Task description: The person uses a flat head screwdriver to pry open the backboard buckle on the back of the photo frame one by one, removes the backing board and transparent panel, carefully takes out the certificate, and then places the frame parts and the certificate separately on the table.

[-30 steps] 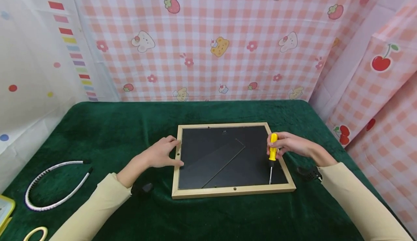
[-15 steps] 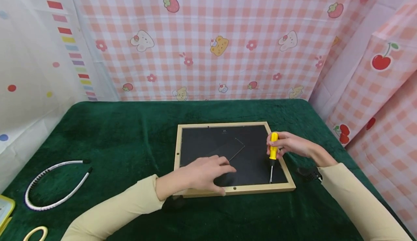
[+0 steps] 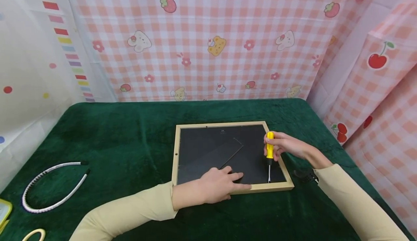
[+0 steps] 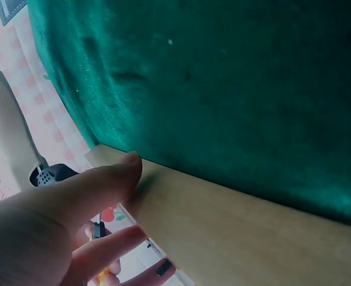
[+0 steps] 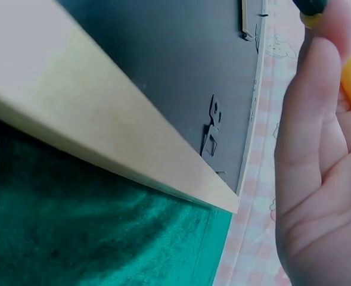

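The frame (image 3: 273, 187), at five o'clock in the head view, holds a black board (image 3: 202, 150). The left hand (image 3: 218, 186), fingers spread, covers its near edge at seven o'clock; a second ago it was at nine. The right hand (image 3: 286, 145) grips a screwdriver (image 3: 270, 147), tip at four o'clock. A headband (image 3: 40, 210) lies well apart at nine.

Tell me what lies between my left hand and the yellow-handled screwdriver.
In the head view, bare black panel, bordered by the wooden frame, separates your left hand from the yellow-handled screwdriver.
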The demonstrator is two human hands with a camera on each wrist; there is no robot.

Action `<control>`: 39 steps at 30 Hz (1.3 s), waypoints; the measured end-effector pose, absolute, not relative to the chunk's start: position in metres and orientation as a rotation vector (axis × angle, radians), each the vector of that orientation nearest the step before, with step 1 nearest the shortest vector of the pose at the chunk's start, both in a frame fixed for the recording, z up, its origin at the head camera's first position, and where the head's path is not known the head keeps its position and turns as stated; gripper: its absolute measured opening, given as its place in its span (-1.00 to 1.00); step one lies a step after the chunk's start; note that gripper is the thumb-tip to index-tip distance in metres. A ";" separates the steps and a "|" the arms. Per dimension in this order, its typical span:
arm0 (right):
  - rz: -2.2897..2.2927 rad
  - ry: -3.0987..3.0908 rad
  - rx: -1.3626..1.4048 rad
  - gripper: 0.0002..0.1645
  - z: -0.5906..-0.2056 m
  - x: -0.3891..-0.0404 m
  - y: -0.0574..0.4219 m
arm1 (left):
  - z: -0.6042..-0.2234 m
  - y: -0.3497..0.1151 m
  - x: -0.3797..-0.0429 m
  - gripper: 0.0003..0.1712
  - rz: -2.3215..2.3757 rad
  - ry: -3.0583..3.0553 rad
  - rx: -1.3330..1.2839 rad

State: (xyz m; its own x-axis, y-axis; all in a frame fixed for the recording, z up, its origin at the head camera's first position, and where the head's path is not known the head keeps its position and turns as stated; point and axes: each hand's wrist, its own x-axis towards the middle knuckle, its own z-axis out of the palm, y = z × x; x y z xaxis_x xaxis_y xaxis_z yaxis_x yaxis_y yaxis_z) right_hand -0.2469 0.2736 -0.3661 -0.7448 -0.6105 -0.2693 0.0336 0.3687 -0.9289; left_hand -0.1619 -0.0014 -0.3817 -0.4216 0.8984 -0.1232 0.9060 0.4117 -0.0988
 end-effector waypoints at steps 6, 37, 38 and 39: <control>-1.381 2.079 -0.532 -0.50 -0.365 -0.244 0.271 | -0.384 -0.003 -0.163 -0.32 -0.232 2.601 1.681; -1.459 2.824 -1.011 -0.74 -0.345 -0.174 0.230 | -0.394 0.002 -0.150 -0.30 -0.559 2.827 1.644; -1.468 2.849 -1.036 -0.74 -0.346 -0.172 0.230 | -0.394 0.002 -0.150 -0.29 -0.556 2.824 1.638; -1.477 2.869 -1.062 -0.75 -0.347 -0.170 0.229 | -0.394 0.002 -0.150 -0.29 -0.550 2.822 1.632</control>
